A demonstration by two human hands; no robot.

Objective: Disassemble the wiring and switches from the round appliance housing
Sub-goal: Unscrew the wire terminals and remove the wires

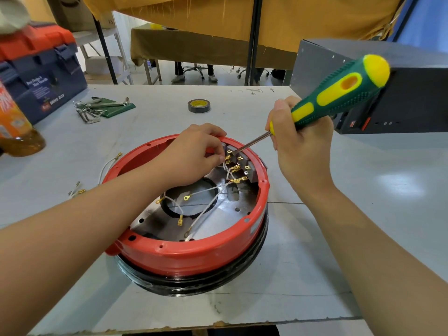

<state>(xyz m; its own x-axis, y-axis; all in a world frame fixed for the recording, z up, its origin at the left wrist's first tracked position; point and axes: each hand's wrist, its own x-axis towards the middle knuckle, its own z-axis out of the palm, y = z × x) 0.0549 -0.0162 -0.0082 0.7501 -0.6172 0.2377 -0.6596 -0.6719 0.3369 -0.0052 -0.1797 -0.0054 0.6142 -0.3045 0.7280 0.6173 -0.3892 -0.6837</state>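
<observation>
The round appliance housing [194, 255], red with a black base, lies open on the table in front of me. Grey switches [244, 163] with gold terminals sit on its far inner wall, and white wires [206, 209] run from them across the metal floor. My left hand [194, 156] reaches inside and pinches a gold wire connector [228, 158] at the switches. My right hand [300, 151] grips a green and yellow screwdriver [339, 93]; its metal tip touches the same terminal.
Two loose white wires [106, 166] lie on the table left of the housing. Hex keys [97, 109], a tape roll [199, 105], a blue and orange toolbox [41, 76] and an orange bottle [17, 127] stand at the back left. A dark metal box [400, 105] is at the right.
</observation>
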